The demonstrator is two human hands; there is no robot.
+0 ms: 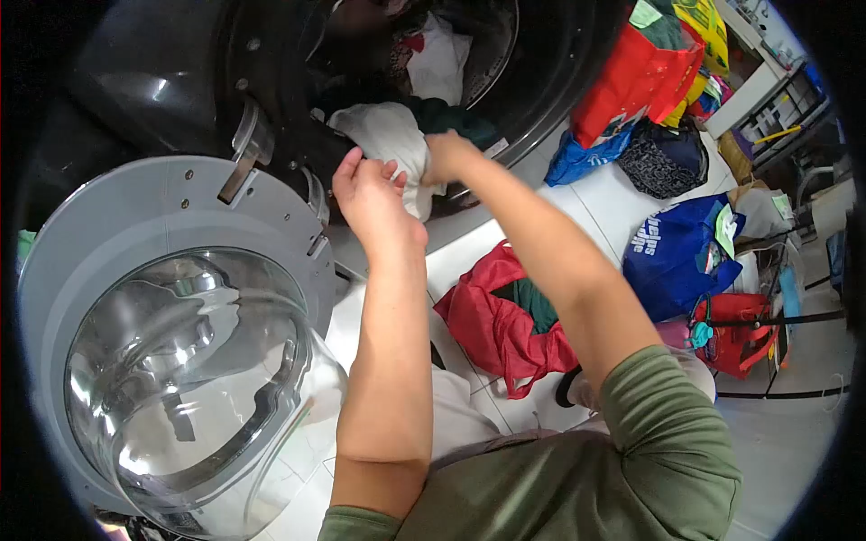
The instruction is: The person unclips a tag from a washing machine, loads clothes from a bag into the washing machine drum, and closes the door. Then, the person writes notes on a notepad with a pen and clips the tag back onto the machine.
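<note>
In the mouth of a dark front-loading washing machine point(577, 63), a white cloth garment point(383, 126) hangs over the lower rim. My right hand point(446, 158) is closed on the right side of this garment; some of its fingers are hidden. Just left of the lower part of the cloth is my left hand point(374, 194), its fingers loosely bent and apart, with nothing visible in them. Deeper in the drum lie another white cloth point(439, 63) and a dark green cloth point(446, 117). The round glass door point(176, 198) with its grey frame stands swung open at the left.
A red cloth bag point(478, 302) with dark green fabric inside sits on the white tiled floor below the drum. To the right are a red shopping bag point(631, 77), a black patterned bag point(665, 158) and a blue bag point(672, 261). A metal rack point(767, 394) stands at the far right.
</note>
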